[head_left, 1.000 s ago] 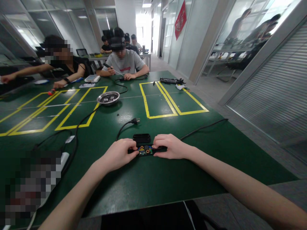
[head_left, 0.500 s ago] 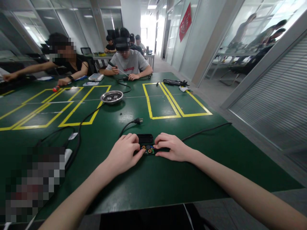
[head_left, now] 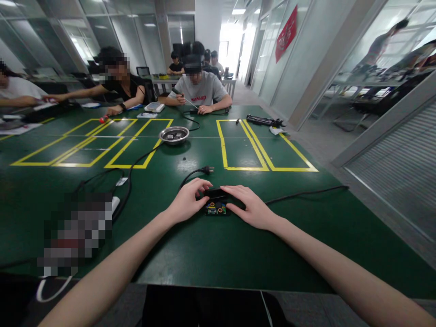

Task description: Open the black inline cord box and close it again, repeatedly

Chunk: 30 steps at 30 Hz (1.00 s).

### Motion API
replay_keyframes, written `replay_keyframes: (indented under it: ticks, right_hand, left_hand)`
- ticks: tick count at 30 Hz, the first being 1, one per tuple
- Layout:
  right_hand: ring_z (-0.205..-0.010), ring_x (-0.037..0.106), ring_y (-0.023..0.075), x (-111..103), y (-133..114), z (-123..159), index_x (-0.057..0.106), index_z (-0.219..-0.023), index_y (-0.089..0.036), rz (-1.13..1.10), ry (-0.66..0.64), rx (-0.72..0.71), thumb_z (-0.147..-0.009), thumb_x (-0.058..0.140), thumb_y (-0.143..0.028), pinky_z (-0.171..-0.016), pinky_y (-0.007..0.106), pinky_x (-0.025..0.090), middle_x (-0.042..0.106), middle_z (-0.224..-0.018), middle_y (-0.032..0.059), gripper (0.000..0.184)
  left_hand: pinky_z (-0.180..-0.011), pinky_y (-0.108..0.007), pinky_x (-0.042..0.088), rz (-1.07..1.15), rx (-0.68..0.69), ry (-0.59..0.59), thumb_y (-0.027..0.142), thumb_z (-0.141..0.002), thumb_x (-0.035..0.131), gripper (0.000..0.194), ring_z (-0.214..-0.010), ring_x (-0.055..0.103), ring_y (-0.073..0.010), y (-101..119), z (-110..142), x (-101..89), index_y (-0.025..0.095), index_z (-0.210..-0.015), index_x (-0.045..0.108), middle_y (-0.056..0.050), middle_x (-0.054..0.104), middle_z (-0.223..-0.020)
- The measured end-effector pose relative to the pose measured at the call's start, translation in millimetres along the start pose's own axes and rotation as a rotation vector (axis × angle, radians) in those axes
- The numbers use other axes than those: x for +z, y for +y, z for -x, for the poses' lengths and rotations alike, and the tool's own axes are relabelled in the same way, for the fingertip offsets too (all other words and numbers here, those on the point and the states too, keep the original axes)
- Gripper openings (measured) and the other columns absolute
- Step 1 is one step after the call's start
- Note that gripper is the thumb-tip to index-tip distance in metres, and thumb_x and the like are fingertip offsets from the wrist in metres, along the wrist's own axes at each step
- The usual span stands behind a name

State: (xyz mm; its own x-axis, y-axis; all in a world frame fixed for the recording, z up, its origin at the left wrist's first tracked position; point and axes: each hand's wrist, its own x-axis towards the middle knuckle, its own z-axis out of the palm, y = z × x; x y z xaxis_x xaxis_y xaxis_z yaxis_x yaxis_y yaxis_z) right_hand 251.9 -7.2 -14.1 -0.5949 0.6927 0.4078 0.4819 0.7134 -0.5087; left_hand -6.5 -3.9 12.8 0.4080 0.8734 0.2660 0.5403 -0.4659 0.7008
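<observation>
Circuit board (head_left: 217, 210) on green tabletop (head_left: 211, 254), yellow tape (head_left: 247, 169), glass partitions (head_left: 126, 41)

Glare whitens the tall, rectangular far window (head_left: 229, 38); the glossy dark-green bench (head_left: 184, 259) lies dimmer; outer edges stretch and blur.

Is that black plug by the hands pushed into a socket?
No, the black plug lies on the green table with its prongs bare.

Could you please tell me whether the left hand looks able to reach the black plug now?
Probably yes: the black plug lies just beyond the left hand with nothing covering it, though the fingers are at the black cover.
</observation>
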Motion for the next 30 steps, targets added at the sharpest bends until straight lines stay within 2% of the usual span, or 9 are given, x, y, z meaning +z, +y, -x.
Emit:
replay_keyframes:
  ticks: [4,7,9,13,16,19,22,27,30]
  right_hand:
    - [-0.113,0.069,0.0259,-3,-2,-1,0.057,-0.144,-0.025,-0.102,0.007,-0.008,-0.1,0.061,-0.026,-0.1,0.049,0.058,0.072,-0.124,0.0112,0.044]
    - [-0.11,0.069,0.0238,-4,-5,-1,0.068,-0.126,-0.022,-0.121,0.011,-0.062,-0.102,0.057,-0.023,-0.097,0.044,0.059,0.072,-0.118,0.0108,0.027]
    - [-0.107,0.069,0.0228,-5,-7,-2,0.069,-0.122,-0.022,-0.131,0.019,-0.091,-0.103,0.054,-0.021,-0.094,0.041,0.06,0.071,-0.116,0.011,0.024]
    - [-0.106,0.068,0.0224,-6,-13,0,0.067,-0.118,-0.022,-0.144,0.019,-0.184,-0.099,0.058,-0.018,-0.092,0.04,0.059,0.067,-0.116,0.0115,0.022]
    - [-0.108,0.065,0.0242,-6,-17,1,0.067,-0.111,-0.022,-0.125,0.009,-0.224,-0.091,0.064,-0.014,-0.092,0.041,0.058,0.066,-0.115,0.0119,0.021]
    - [-0.109,0.062,0.0257,-6,-21,2,0.065,-0.106,-0.022,-0.114,-0.016,-0.21,-0.084,0.066,-0.012,-0.091,0.042,0.056,0.064,-0.115,0.0121,0.025]
    - [-0.109,0.061,0.0254,-8,-24,2,0.063,-0.105,-0.022,-0.118,-0.05,-0.166,-0.08,0.066,-0.01,-0.091,0.041,0.056,0.062,-0.116,0.012,0.029]
    - [-0.112,0.062,0.025,-10,-24,2,0.059,-0.109,-0.021,-0.146,-0.102,-0.104,-0.079,0.066,-0.009,-0.093,0.039,0.055,0.063,-0.12,0.0125,0.033]
    - [-0.102,0.064,0.0242,-10,-22,2,0.06,-0.113,-0.021,-0.116,-0.134,-0.071,-0.08,0.07,-0.012,-0.087,0.038,0.055,0.068,-0.113,0.0103,0.036]
  left_hand:
    - [-0.079,-0.029,0.056,0.107,0.053,-0.077,0.008,-0.083,0.064,0.029,-0.093,0.067,-0.0176,5,1,-3.5,0.017,-0.11,0.07,-0.006,0.069,-0.105]
    - [-0.087,-0.032,0.055,0.128,0.106,-0.132,0.009,-0.083,0.063,0.021,-0.094,0.066,-0.0179,7,1,-8.3,0.017,-0.1,0.072,-0.005,0.069,-0.102]
    - [-0.094,-0.035,0.053,0.165,0.131,-0.158,0.01,-0.081,0.065,0.018,-0.098,0.066,-0.0194,9,2,-11.0,0.017,-0.097,0.071,-0.005,0.069,-0.102]
    - [-0.097,-0.037,0.052,0.26,0.147,-0.271,0.017,-0.077,0.073,0.019,-0.106,0.065,-0.022,12,3,-12.7,0.018,-0.094,0.065,-0.007,0.067,-0.112]
    - [-0.098,-0.037,0.05,0.219,0.146,-0.325,0.02,-0.072,0.08,0.026,-0.108,0.064,-0.0231,14,4,-10.8,0.019,-0.091,0.062,-0.007,0.066,-0.117]
    - [-0.096,-0.036,0.05,0.152,0.126,-0.329,0.016,-0.07,0.077,0.028,-0.106,0.064,-0.0229,16,5,-7.6,0.02,-0.092,0.059,-0.006,0.068,-0.118]
    - [-0.088,-0.033,0.05,0.077,0.099,-0.331,0.016,-0.072,0.073,0.029,-0.097,0.066,-0.0211,16,7,-4.6,0.02,-0.098,0.061,-0.004,0.071,-0.108]
    - [-0.082,-0.03,0.05,-0.046,0.114,-0.302,0.019,-0.072,0.074,0.033,-0.089,0.067,-0.0202,12,9,-1.0,0.022,-0.104,0.064,-0.001,0.071,-0.099]
    - [-0.083,-0.031,0.05,-0.084,0.137,-0.295,0.02,-0.073,0.074,0.033,-0.091,0.067,-0.0211,10,9,-1.2,0.022,-0.104,0.064,-0.002,0.071,-0.1]
